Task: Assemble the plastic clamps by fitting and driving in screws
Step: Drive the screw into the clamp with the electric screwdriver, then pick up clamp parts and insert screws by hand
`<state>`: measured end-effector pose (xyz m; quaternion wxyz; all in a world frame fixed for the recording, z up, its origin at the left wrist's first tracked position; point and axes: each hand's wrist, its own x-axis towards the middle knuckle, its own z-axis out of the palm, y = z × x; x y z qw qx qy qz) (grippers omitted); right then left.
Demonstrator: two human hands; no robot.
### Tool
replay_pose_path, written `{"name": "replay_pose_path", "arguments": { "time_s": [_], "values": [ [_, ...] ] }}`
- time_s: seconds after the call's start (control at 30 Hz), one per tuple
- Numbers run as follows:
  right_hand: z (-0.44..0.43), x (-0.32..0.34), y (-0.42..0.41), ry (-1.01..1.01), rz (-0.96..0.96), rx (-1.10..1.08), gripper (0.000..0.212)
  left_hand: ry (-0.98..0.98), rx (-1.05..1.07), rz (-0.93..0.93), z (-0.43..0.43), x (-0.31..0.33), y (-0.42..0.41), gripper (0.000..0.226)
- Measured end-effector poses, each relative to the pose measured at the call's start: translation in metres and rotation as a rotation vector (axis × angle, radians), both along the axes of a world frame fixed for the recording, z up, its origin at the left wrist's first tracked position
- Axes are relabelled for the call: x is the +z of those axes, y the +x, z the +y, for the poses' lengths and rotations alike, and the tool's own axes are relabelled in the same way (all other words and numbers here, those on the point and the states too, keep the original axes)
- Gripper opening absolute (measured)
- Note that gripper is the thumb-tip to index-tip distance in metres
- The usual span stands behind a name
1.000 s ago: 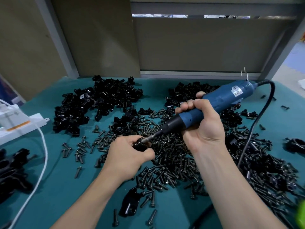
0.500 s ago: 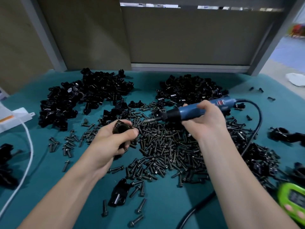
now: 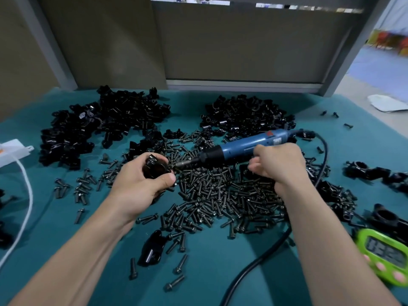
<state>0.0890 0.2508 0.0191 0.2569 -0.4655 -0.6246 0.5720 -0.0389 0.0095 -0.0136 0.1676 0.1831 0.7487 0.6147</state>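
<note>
Your screwdriver [image 3: 238, 146] came lower, onto the screws [image 3: 220, 195] — right hand [image 3: 280, 164] beside it, grip I cannot tell; left hand [image 3: 141, 186] grasps a clamp [image 3: 155, 167].

Green timer [image 3: 385, 259] near right on teal table cover [image 3: 209, 272]; white box [image 3: 13, 151], white cable [image 3: 27, 191] at left.

Black clamp [image 3: 155, 167] gripped, dark screws [image 3: 220, 195] heaped

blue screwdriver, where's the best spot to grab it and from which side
Take the blue screwdriver round its blue barrel, just behind the black nose, coming from above on the near side. It lies almost level across the screw pile, its bit pointing left at the clamp held in the left hand, the cord trailing off the right end.
</note>
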Motion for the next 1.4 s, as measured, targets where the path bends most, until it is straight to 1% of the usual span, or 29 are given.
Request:
{"name": "replay_pose_path", "arguments": {
  "time_s": [0.03,0.07,0.1,0.13,0.2,0.23,0.3,0.4,0.47,0.53,0.63,0.7,0.77,0.83,0.93,1.0,1.03,1.13,1.17,1.23,1.27,1.33,1.37,1.4],
  "values": [
    [-0.003,0.0,0.006,0.183,-0.135,0.045,0.009,0.0,-0.005,0.007,0.001,0.0,0.001,0.026],
    [-0.008,0.002,0.012,0.361,-0.25,0.119,0.011,-0.002,-0.009,0.011,0.002,-0.001,0.002,0.025],
    [-0.017,0.003,0.016,0.497,-0.301,0.221,0.015,-0.007,-0.009,0.013,0.002,-0.002,0.002,0.025],
    [-0.027,0.004,0.02,0.575,-0.307,0.357,0.017,-0.014,-0.008,0.014,0.002,-0.003,0.002,0.025],
    [-0.047,0.007,0.024,0.64,-0.337,0.616,0.018,-0.026,0.001,0.021,0.002,-0.004,0.002,0.027],
    [-0.054,0.007,0.024,0.663,-0.377,0.707,0.017,-0.029,0.015,0.029,0.002,-0.005,0.002,0.029],
    [-0.063,0.007,0.023,0.718,-0.461,0.802,0.015,-0.017,0.069,0.054,0.001,-0.007,0.002,0.031],
    [-0.068,0.006,0.021,0.699,-0.496,0.826,0.017,-0.004,0.123,0.081,0.002,-0.008,0.002,0.03],
    [-0.071,0.005,0.021,0.696,-0.499,0.802,0.016,-0.005,0.107,0.078,0.003,-0.008,0.004,0.027],
    [-0.075,0.002,0.021,0.735,-0.509,0.791,0.016,0.001,0.077,0.069,0.005,-0.008,0.006,0.024],
    [-0.08,0.001,0.021,0.77,-0.523,0.817,0.016,-0.014,0.055,0.072,0.008,-0.01,0.006,0.028],
    [-0.079,0.003,0.022,0.742,-0.505,0.805,0.021,-0.024,0.027,0.067,0.007,-0.011,0.004,0.032],
    [-0.074,0.005,0.022,0.689,-0.432,0.727,0.022,-0.022,0.004,0.045,0.007,-0.01,0.003,0.032],
    [-0.069,0.004,0.02,0.52,-0.251,0.653,0.02,-0.017,0.006,0.039,0.007,-0.011,0.002,0.032],
    [-0.069,-0.002,0.016,0.173,0.055,0.57,0.021,-0.013,0.016,0.045,0.007,-0.011,0.003,0.033],
    [-0.073,-0.008,0.011,0.001,0.2,0.505,0.024,-0.007,0.022,0.053,0.006,-0.011,0.004,0.034],
    [-0.074,-0.01,0.01,-0.033,0.234,0.477,0.027,-0.009,0.031,0.065,0.007,-0.011,0.005,0.036],
    [-0.071,-0.014,0.008,-0.023,0.226,0.447,0.04,-0.013,0.072,0.098,0.008,-0.008,0.005,0.039],
    [-0.07,-0.014,0.009,-0.053,0.243,0.447,0.042,-0.011,0.077,0.104,0.008,-0.008,0.006,0.04],
    [-0.07,-0.013,0.009,-0.175,0.342,0.452,0.034,-0.008,0.079,0.115,0.007,-0.007,0.006,0.04],
    [-0.07,-0.012,0.009,-0.228,0.389,0.452,0.025,-0.001,0.08,0.121,0.008,-0.008,0.006,0.04],
    [-0.071,-0.013,0.009,-0.275,0.421,0.44,0.007,0.018,0.085,0.146,0.009,-0.009,0.008,0.04],
    [-0.071,-0.014,0.009,-0.292,0.423,0.435,0.003,0.024,0.087,0.154,0.009,-0.009,0.01,0.041],
    [-0.071,-0.014,0.009,-0.318,0.423,0.436,0.006,0.03,0.079,0.151,0.01,-0.01,0.012,0.041]
  ]
}}
